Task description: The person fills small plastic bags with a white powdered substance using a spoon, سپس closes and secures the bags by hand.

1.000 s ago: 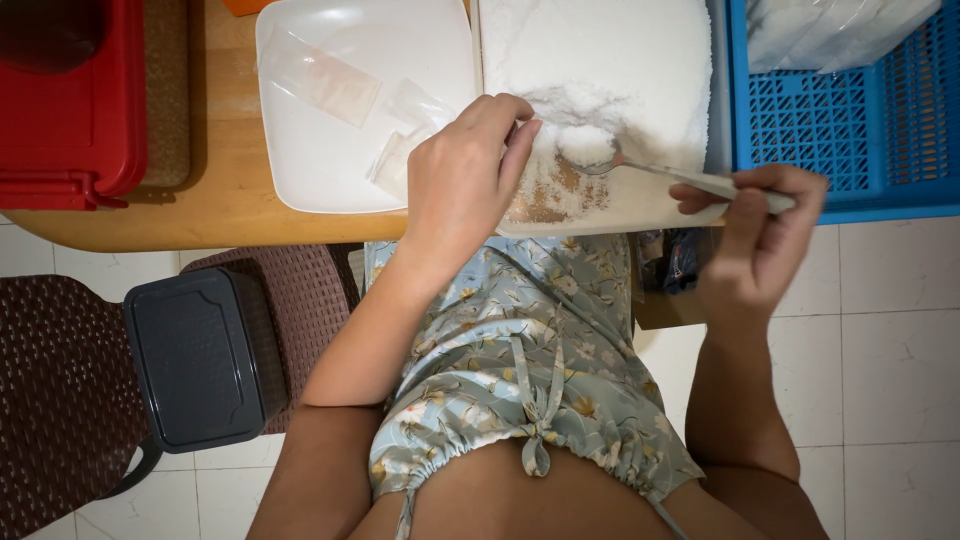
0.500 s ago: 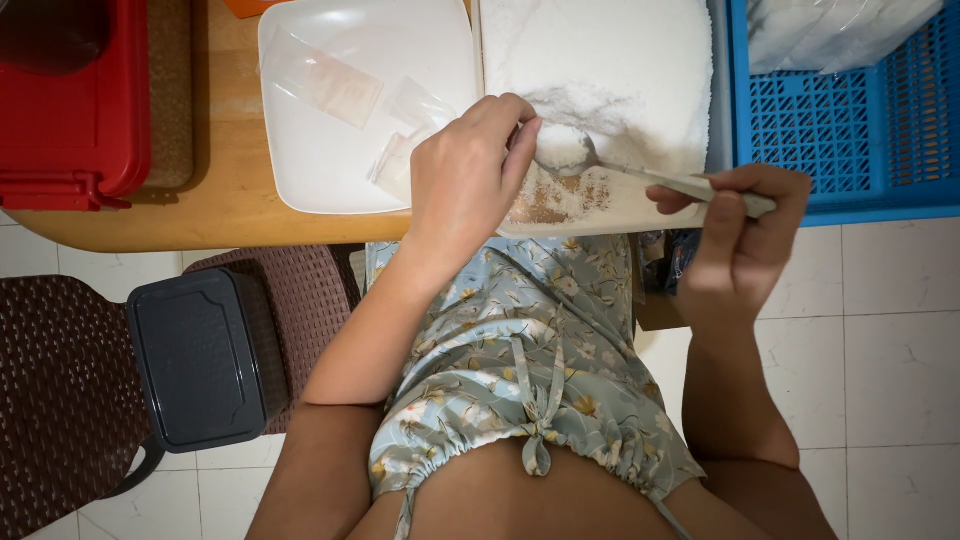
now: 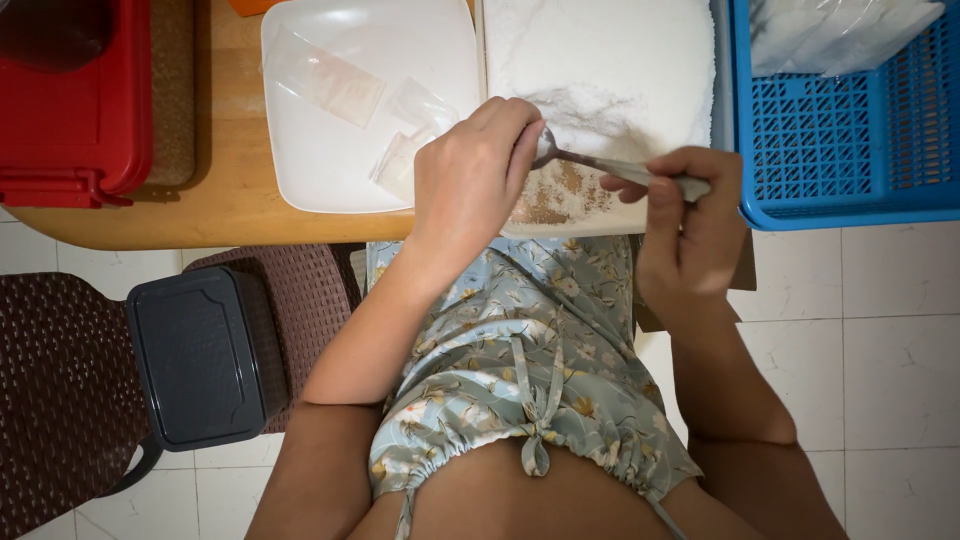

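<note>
While the right hand (image 3: 690,225) pinches one metal spoon (image 3: 610,165) by its handle, fingers (image 3: 660,205) curled closed around it, the spoon's bowl sits at centre frame, touching the fingertips of the left hand (image 3: 470,185). That left hand is bunched, its fingers drawn together at the spoon's bowl; what they grip, if anything, I cannot tell. Both hands hover over one white tray of white powder (image 3: 610,70) in the upper centre, where a brownish patch lies near the tray's lower edge. Just left of it sits one white square plate (image 3: 340,165) carrying about three small clear bags (image 3: 330,85). One blue slotted basket (image 3: 830,150) fills the upper right, touching the tray's side and overhanging the tabletop's edge, with clear packets inside. One red lidded box (image 3: 75,110) occupies the upper left. The wooden tabletop (image 3: 225,190) shows a bare strip between box and plate. Below its rounded edge, one black bin (image 3: 205,355) rests on one dark woven chair (image 3: 60,400) at lower left; pale floor tiles (image 3: 880,370) lie open at right.
</note>
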